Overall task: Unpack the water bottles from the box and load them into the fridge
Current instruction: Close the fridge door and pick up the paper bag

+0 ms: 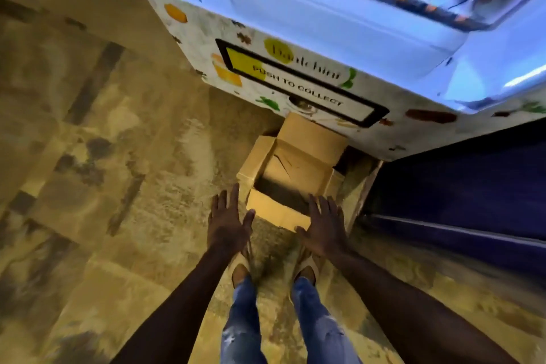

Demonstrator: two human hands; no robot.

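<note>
Both hands reach forward and down with fingers straight and spread, palms down, holding nothing. The left hand (227,226) is just left of the near flap of the box (295,174), and whether it touches the cardboard I cannot tell. The right hand (323,227) lies over the near right corner of that flap, its fingertips at the edge of the opening; contact is not clear either.

That box stands on the floor (103,156) with all four flaps folded out, hard against the foot of the fridge (325,23). Its inside shows only bare brown cardboard, partly in shadow, and no water bottles can be made out in it.

Underfoot is mottled tan and brown stone-look tile, with dark streaks and patches. Below the hands are the person's legs in faded blue jeans (245,325) and light sandals (307,266), toes pointing at the box.

At the far side, the fridge is a lit white cabinet, its interior glowing blue-white. At the far right a shelf (413,0) carries blurred containers in green, red and clear. The cabinet's lower front is white, dotted with fruit and leaf pictures. A black-framed panel (298,86) reads "PUSH TO COLLECT"; above it a script brand name on a yellow spot is too blurred to read. To the right, a dark blue door (472,186) stands open.
</note>
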